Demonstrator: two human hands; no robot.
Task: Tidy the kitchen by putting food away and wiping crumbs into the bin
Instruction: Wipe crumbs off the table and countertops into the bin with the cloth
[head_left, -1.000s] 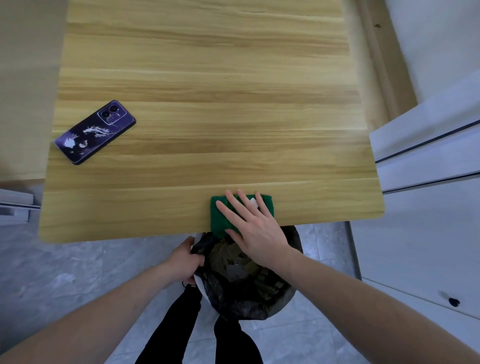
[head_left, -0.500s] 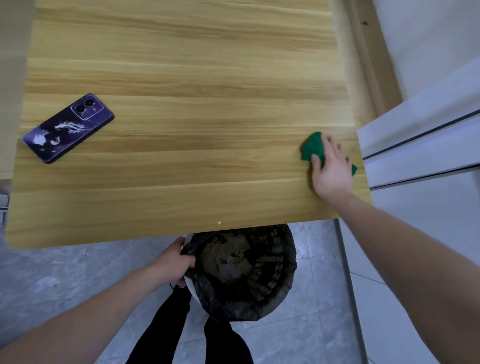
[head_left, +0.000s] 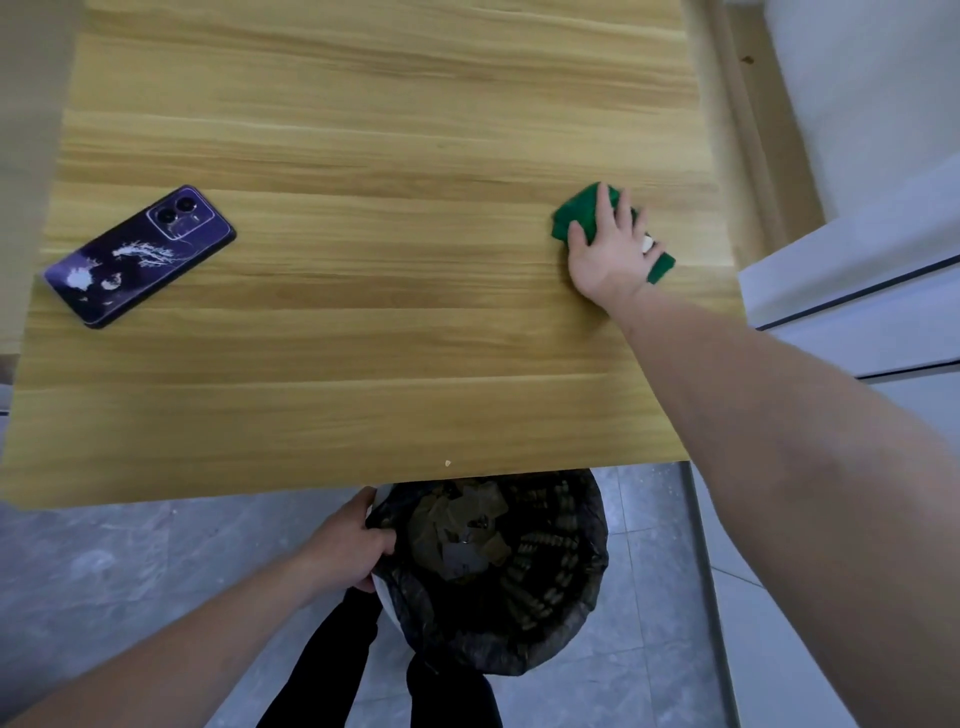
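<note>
R hand (head_left: 610, 249) flat on the green cloth (head_left: 574, 213), fingers straight and spread, palm pressing the cloth down onto the table (head_left: 363, 130). No curl round it, just pressing. Cloth sits near the table's right edge, about mid-depth; one green corner pokes out by the thumb side, another past the little finger toward the right edge. Small white bit shows at the cloth by the fingers, can't tell what it is.

R forearm runs from the hand back across the near right corner of the table.

L hand (head_left: 345, 540) below the near edge, off the table, fingers curled over the rim of the bin (head_left: 498, 639), gripping rim and the black bag liner (head_left: 582, 613) together. Bin held just under the near edge, right of centre, its far rim tucked beneath the tabletop.

Inside bin: dark scraps, flat brownish pieces piled mid-bag, ribbed dark stuff along the right wall. Can't name any of it. A strip of white shows at the bin's left side under the liner.

One pale crumb (head_left: 448, 462) on the table right at the near edge, just above the bin, well apart from the cloth.

Phone (head_left: 140, 254) lies face down near the left edge, purple back w/ white pattern, camera end pointing away, angled. Well apart from both hands.

Bare wood betw. phone and cloth. Grey tiled floor (head_left: 104, 571) below. White cabinet fronts (head_left: 857, 312) just beside the table's right edge. Person's dark trouser legs (head_left: 322, 675) under the bin.
</note>
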